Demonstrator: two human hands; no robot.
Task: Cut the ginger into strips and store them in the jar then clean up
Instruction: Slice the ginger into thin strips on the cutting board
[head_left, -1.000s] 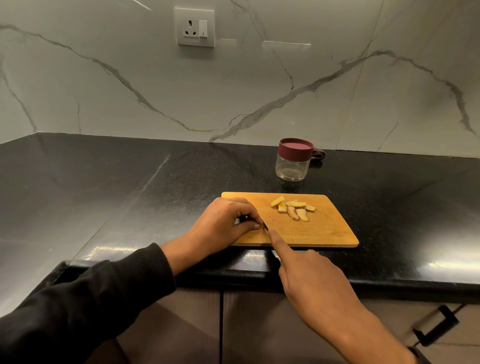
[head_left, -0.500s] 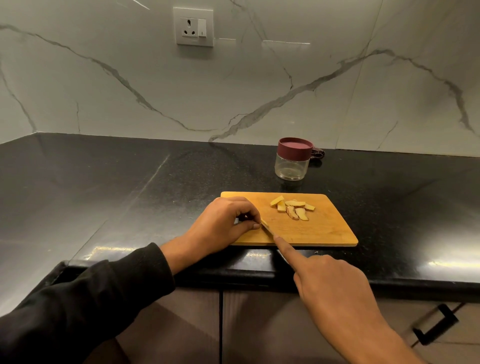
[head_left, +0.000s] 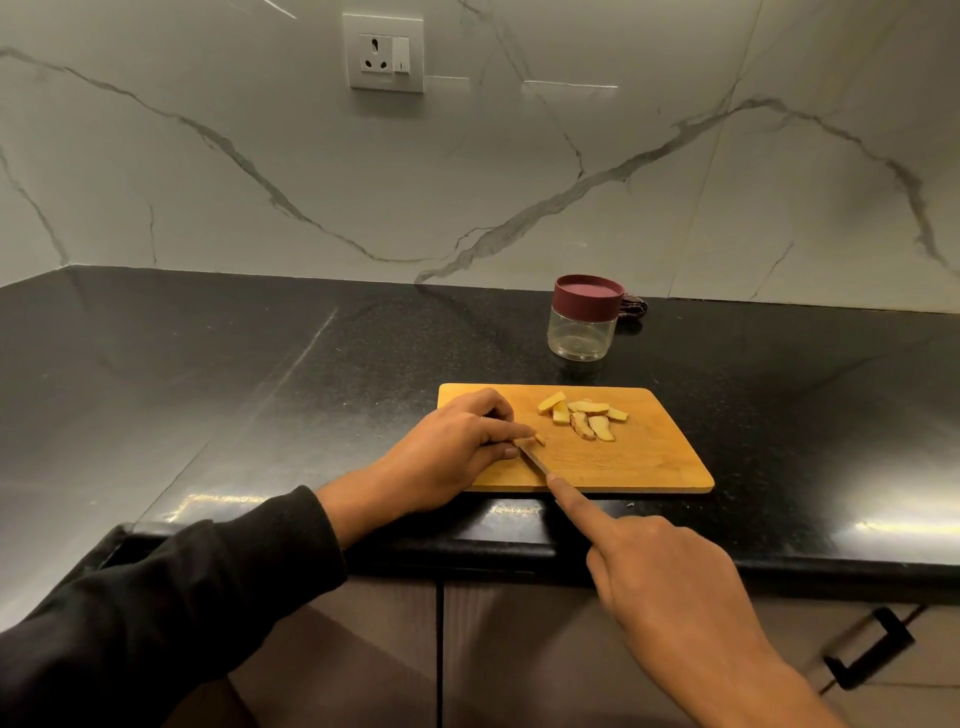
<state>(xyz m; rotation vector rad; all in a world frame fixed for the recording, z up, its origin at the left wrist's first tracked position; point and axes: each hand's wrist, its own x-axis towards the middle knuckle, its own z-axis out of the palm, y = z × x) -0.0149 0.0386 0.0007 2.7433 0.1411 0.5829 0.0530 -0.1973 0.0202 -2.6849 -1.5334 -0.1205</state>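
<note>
A wooden cutting board (head_left: 639, 462) lies on the black counter. Several cut ginger strips (head_left: 582, 415) sit near its far middle. My left hand (head_left: 457, 447) rests on the board's left part and pinches a small ginger piece (head_left: 530, 441) under its fingertips. My right hand (head_left: 670, 582) holds a knife, its forefinger stretched along the spine; the blade (head_left: 535, 461) meets the ginger piece, and the handle is hidden in my palm. An empty clear jar (head_left: 583, 332) with a maroon lid stands behind the board.
The black counter (head_left: 260, 389) runs to a marble wall with a socket (head_left: 385, 53). A small dark object (head_left: 634, 307) lies behind the jar. Cabinet doors with a black handle (head_left: 867, 649) are below the counter's front edge.
My right hand has drawn back toward me with the knife, so more of the blade and the ginger piece show. My left hand stays on the ginger.
</note>
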